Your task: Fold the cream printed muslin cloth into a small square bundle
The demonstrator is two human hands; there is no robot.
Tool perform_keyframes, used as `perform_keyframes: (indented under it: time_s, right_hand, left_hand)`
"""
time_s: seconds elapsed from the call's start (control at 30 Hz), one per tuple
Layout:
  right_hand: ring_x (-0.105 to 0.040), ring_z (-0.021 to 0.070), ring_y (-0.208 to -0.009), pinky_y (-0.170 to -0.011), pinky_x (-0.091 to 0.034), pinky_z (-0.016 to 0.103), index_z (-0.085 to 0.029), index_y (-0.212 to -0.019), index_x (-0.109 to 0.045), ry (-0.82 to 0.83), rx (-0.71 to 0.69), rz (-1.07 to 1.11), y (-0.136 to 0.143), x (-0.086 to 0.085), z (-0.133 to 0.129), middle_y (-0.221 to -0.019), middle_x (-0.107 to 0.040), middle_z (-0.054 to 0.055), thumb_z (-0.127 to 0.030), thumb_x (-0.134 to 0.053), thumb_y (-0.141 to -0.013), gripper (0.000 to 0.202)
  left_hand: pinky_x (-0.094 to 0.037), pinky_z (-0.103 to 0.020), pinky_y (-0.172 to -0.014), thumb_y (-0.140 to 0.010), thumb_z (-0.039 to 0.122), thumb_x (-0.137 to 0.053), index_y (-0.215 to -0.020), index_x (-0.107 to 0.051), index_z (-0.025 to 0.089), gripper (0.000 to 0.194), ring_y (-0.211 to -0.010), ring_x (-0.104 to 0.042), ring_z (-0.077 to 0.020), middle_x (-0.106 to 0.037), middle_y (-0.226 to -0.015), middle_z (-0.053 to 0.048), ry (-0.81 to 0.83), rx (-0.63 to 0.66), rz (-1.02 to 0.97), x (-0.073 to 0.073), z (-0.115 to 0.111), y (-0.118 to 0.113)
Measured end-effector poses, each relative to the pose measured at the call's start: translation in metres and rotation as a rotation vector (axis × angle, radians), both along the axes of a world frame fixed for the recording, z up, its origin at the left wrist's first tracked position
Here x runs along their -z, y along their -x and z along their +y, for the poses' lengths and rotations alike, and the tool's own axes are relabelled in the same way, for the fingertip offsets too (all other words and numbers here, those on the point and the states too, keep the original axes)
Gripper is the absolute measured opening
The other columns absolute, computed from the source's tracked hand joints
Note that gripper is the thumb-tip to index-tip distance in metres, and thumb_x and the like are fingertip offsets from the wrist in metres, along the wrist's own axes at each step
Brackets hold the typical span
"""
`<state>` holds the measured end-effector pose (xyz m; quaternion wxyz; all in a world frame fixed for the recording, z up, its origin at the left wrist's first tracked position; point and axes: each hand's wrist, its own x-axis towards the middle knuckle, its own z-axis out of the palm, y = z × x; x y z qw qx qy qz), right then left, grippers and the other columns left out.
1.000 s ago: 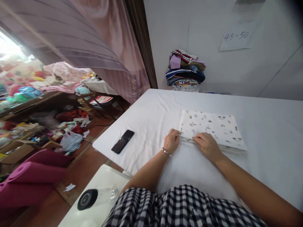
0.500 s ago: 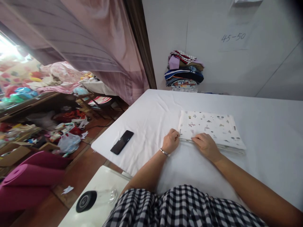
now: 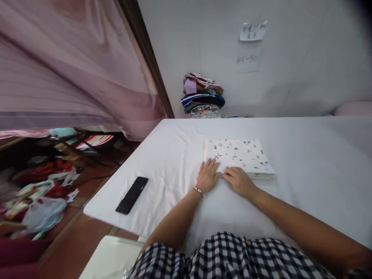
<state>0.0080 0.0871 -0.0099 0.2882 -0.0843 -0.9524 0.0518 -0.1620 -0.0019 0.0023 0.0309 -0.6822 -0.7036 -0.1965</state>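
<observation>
A folded white cloth [image 3: 244, 155] with small printed figures lies in layers on the white-covered table [image 3: 305, 155]. On its near left corner rests my left hand [image 3: 207, 176], palm down with the fingers spread. My right hand [image 3: 238, 181] is at the near edge of the cloth, just right of the left hand, its thumb and fingers pinched together on the edge. The two hands almost touch.
A black phone [image 3: 131, 195] lies on the table's left part. Folded clothes [image 3: 203, 97] are stacked behind the far edge, by the wall. A pink curtain [image 3: 87, 69] hangs at the left, with bags [image 3: 45, 215] on the floor below.
The view has swung to the right. My left hand has let go of the cloth's edge and now lies flat with spread fingers on its corner. My right hand still pinches the near edge.
</observation>
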Motion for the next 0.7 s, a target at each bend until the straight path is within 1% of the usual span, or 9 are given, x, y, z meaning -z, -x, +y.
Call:
perform_keyframes:
  time_s: [0.07,0.17,0.27,0.37,0.47,0.5,0.57,0.63,0.7]
  right_hand:
    - [-0.052,0.0199,-0.095,-0.082,-0.042,0.036,-0.018,-0.097,-0.064,0.019,-0.037,-0.002,-0.013,-0.003,0.0,-0.098,-0.061,0.008,-0.016,-0.037,-0.093,0.027]
    - [-0.054,0.0198,-0.098,-0.084,-0.044,0.037,-0.02,-0.101,-0.063,0.059,-0.031,0.019,-0.039,-0.011,0.009,-0.1,-0.062,0.007,-0.013,-0.04,-0.091,0.026]
    - [-0.056,0.021,-0.096,-0.083,-0.046,0.04,-0.022,-0.1,-0.063,0.069,0.095,0.081,-0.069,-0.018,0.025,-0.102,-0.063,0.008,-0.014,-0.041,-0.09,0.025]
    - [-0.059,0.0225,-0.093,-0.08,-0.048,0.043,-0.023,-0.101,-0.064,0.088,0.234,0.073,-0.096,-0.016,0.039,-0.1,-0.064,0.008,-0.019,-0.041,-0.091,0.026]
    - [-0.06,0.0226,-0.097,-0.083,-0.049,0.044,-0.026,-0.104,-0.065,0.169,0.27,0.02,-0.118,-0.01,0.045,-0.104,-0.065,0.006,-0.024,-0.039,-0.092,0.028]
    - [-0.059,0.0224,-0.099,-0.085,-0.05,0.043,-0.026,-0.105,-0.065,0.205,0.286,0.025,-0.124,-0.009,0.045,-0.106,-0.065,0.005,-0.026,-0.04,-0.092,0.028]
    - [-0.059,0.0223,-0.1,-0.087,-0.05,0.042,-0.027,-0.102,-0.066,0.271,0.372,0.082,-0.134,-0.007,0.048,-0.107,-0.065,0.005,-0.03,-0.04,-0.091,0.028]
    - [-0.06,0.0227,-0.098,-0.085,-0.051,0.042,-0.027,-0.097,-0.067,0.324,0.485,0.141,-0.141,-0.008,0.051,-0.104,-0.065,0.004,-0.033,-0.041,-0.089,0.028]
    - [-0.06,0.023,-0.097,-0.082,-0.053,0.041,-0.026,-0.093,-0.068,0.377,0.553,0.153,-0.146,-0.01,0.055,-0.101,-0.065,0.004,-0.034,-0.043,-0.088,0.027]
  left_hand:
    - [-0.023,-0.048,-0.111,-0.093,0.038,-0.036,-0.133,-0.042,0.024,0.042,-0.137,-0.025,-0.023,-0.039,-0.144,-0.004,0.031,0.0,0.037,0.007,0.001,0.002]
    - [-0.023,-0.048,-0.112,-0.094,0.038,-0.033,-0.134,-0.041,0.024,0.043,-0.137,-0.025,-0.0231,-0.039,-0.144,-0.002,0.039,-0.01,0.062,0.011,0.002,0.006]
    - [-0.022,-0.049,-0.112,-0.094,0.037,-0.033,-0.134,-0.042,0.024,0.043,-0.137,-0.025,-0.0234,-0.04,-0.144,-0.003,0.051,-0.024,0.071,0.01,0.003,0.006]
    - [-0.022,-0.049,-0.112,-0.094,0.036,-0.034,-0.134,-0.043,0.023,0.043,-0.137,-0.026,-0.0236,-0.04,-0.144,-0.003,0.059,-0.035,0.071,0.01,0.004,0.005]
    - [-0.023,-0.05,-0.111,-0.094,0.035,-0.034,-0.133,-0.044,0.024,0.042,-0.137,-0.026,-0.0236,-0.041,-0.143,-0.004,0.062,-0.037,0.07,0.01,0.005,0.005]
    - [-0.023,-0.05,-0.111,-0.094,0.035,-0.034,-0.133,-0.044,0.024,0.042,-0.137,-0.027,-0.0237,-0.041,-0.143,-0.004,0.063,-0.038,0.069,0.01,0.005,0.005]
    - [-0.023,-0.051,-0.11,-0.094,0.035,-0.034,-0.133,-0.044,0.025,0.041,-0.136,-0.027,-0.0242,-0.042,-0.143,-0.004,0.06,-0.04,0.066,0.009,0.004,0.005]
    - [-0.024,-0.054,-0.109,-0.094,0.035,-0.034,-0.132,-0.045,0.025,0.04,-0.136,-0.029,-0.0253,-0.042,-0.142,-0.005,0.04,-0.047,0.069,0.006,0.004,0.004]
    - [-0.023,-0.057,-0.108,-0.094,0.035,-0.036,-0.129,-0.048,0.024,0.039,-0.135,-0.03,-0.0269,-0.042,-0.142,-0.008,-0.012,-0.044,0.086,0.0,0.005,0.0]
